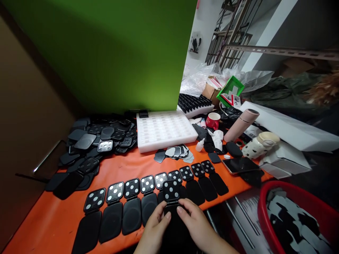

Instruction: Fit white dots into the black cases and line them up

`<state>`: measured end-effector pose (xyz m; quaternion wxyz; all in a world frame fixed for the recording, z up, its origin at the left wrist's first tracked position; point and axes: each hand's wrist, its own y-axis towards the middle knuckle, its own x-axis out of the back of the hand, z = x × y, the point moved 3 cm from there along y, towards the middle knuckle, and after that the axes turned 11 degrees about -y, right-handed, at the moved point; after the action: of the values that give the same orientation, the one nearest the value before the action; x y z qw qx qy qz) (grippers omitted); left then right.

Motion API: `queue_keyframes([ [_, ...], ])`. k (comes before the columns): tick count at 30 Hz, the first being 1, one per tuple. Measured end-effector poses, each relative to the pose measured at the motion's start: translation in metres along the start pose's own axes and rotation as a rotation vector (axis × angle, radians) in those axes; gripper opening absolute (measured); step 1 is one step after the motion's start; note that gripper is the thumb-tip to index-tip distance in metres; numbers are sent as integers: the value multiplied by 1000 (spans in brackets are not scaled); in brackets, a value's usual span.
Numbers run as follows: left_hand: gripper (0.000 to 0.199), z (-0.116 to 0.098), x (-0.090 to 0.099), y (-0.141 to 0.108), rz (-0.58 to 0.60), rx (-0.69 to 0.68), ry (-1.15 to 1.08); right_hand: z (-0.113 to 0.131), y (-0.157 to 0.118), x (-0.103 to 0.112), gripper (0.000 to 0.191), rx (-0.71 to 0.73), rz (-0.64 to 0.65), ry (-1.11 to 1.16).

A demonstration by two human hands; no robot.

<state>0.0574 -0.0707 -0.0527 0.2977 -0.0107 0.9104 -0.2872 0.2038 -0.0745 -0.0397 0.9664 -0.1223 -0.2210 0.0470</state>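
My left hand [155, 223] and my right hand [194, 220] both grip a black hinged piece [171, 191] by its sides near the hinge, thumbs on the lower flap. Its upper square plate carries several silver dots and tilts up toward me; the dark lower flap is partly hidden by my fingers. Behind it, a row of similar opened pieces lies on the orange table, among them one at the left end [94, 199] and one at the right end [207, 166]. Pieces in the middle of the row are partly covered by the held one.
A heap of black pieces [85, 141] lies at the left. Farther back are a white foam tray [165, 131], grey and white cut sheets [178, 152] and a small dropper bottle [200, 145]. To the right are a phone [239, 164], pink flask [241, 125], red mug [212, 121] and red basin [262, 204].
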Motion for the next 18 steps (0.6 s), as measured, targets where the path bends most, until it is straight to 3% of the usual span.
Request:
queue_keyframes([
  [4,38,-3,6,-1,25,-9,3,1,-3,1,32,-5,67,24],
  [13,26,-8,-6,1,187,-6,76,13,-1,-5,29,10,103,195],
  [16,35,-11,0,3,158,27,43,7,10,7,35,-51,26,301],
  [18,39,-13,8,5,73,56,48,3,26,29,36,-64,-103,414],
])
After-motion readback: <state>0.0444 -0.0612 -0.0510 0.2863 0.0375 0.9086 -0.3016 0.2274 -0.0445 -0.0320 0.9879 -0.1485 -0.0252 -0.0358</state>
